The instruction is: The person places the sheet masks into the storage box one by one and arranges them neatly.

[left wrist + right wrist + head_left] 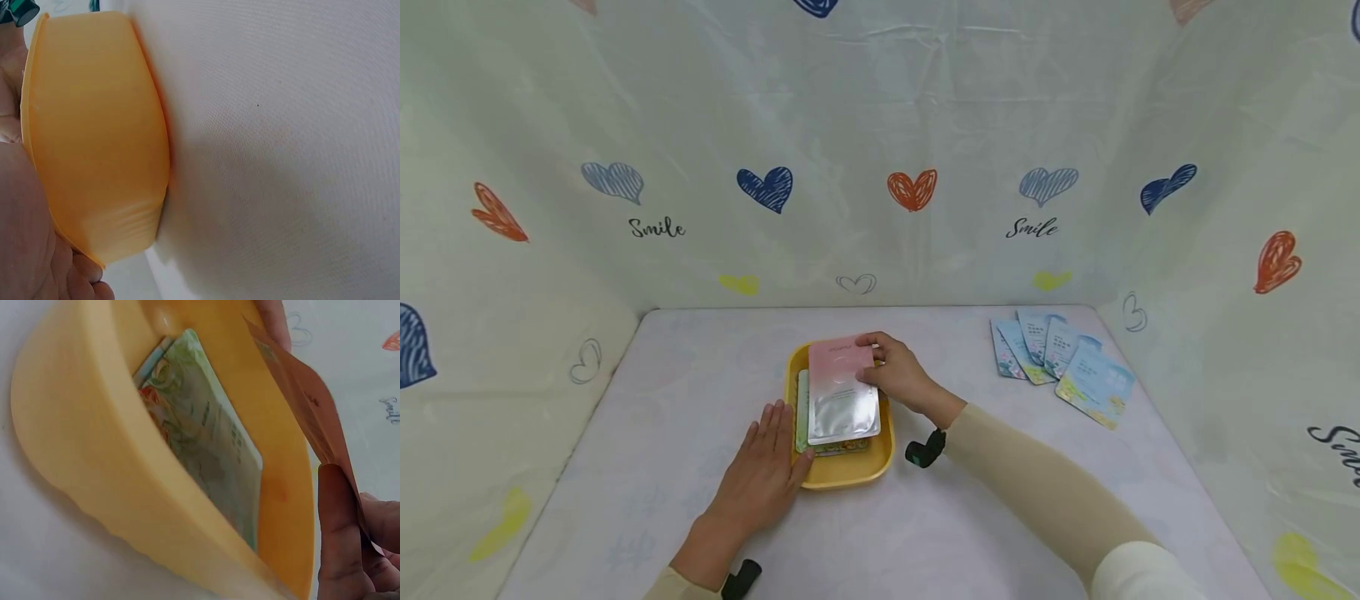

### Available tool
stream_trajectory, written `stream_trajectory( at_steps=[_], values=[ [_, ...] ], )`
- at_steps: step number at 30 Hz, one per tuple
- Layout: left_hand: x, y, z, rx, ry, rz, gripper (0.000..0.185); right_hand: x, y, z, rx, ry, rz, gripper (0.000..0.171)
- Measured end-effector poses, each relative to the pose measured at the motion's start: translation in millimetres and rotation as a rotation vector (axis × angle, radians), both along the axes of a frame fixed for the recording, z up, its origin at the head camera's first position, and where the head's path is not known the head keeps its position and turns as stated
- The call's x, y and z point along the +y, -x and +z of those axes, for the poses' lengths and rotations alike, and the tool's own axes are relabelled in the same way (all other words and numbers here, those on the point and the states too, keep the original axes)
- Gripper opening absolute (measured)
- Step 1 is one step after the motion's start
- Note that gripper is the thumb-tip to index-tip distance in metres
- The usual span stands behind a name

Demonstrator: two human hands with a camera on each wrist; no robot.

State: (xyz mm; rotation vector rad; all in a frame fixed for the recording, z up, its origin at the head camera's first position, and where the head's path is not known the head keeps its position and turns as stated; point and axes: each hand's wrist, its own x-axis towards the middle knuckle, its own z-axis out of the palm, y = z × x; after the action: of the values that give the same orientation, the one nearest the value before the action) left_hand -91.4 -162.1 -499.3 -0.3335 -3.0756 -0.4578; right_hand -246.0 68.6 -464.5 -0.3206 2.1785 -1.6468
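Note:
A yellow plastic tray (848, 477) stands on the table with packets in it. My right hand (904, 377) pinches a pink and silver sheet mask packet (842, 396) by its upper right edge, thumb on one face and fingers on the other. In the right wrist view this packet (319, 406) is tilted above the tray's rim. Below it, a green flowered packet (209, 431) lies inside the tray, with the edge of another packet under it. My left hand (763, 471) rests along the tray's left rim, its fingers straight.
Several light-blue packets (1093, 385) lie fanned out at the back right of the white table (970, 517). A pale curtain (880, 100) printed with hearts surrounds the table at the back and both sides. Each wrist wears a small black camera (925, 450).

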Motion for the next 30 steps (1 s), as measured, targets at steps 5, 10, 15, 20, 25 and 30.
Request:
stream_trajectory(
  at_steps=[5,10,15,20,25,30],
  values=[
    [-2,0.7,-0.8,-0.005,-0.006,-0.002,0.079,-13,-3.1,-2.4,0.012,-0.025,0.012,0.049],
    [-1,0.7,-0.3,-0.015,-0.004,0.002,0.079,-23,-6.8,-6.3,0.042,-0.089,0.030,0.046],
    [-1,0.5,0.2,-0.016,-0.014,-0.004,0.079,-28,-10.4,-10.3,0.062,-0.164,0.037,0.045],
    [-2,0.4,0.2,-0.020,-0.026,-0.006,0.079,-30,-10.8,-10.5,0.145,-0.288,0.088,0.046],
    [-2,0.7,-1.3,-0.025,-0.020,0.003,0.080,-28,-10.2,-8.1,0.241,-0.399,0.148,0.048],
    [-1,1.0,-2.8,-0.025,-0.021,0.004,0.081,-27,-8.8,-6.9,0.264,-0.455,0.154,0.052]
  ],
)
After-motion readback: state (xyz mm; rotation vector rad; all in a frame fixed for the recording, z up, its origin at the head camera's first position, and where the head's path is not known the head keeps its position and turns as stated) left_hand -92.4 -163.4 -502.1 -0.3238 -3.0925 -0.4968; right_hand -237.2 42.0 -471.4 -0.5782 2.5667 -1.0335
